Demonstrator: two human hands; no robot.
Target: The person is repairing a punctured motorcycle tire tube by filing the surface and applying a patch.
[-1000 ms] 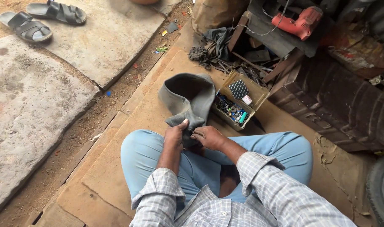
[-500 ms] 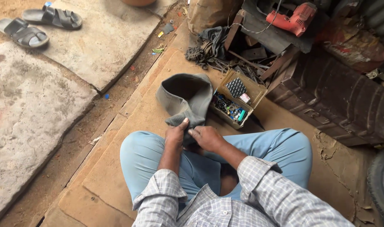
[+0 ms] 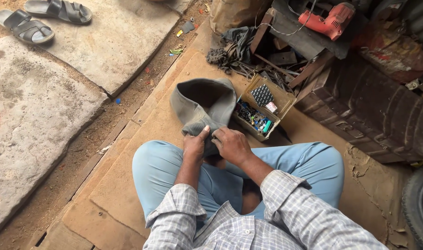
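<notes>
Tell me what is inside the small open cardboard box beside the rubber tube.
The cardboard box holds a dark studded sheet, a small pale packet and a jumble of small colourful parts. Whatever lies beneath that jumble is covered.

Both hands cover the near end of the grey rubber tube (image 3: 203, 104), hiding the spot being pressed. Small parts in the open box (image 3: 262, 109) are too tiny to identify. A tyre (image 3: 417, 206) is cut off by the right edge.
</notes>
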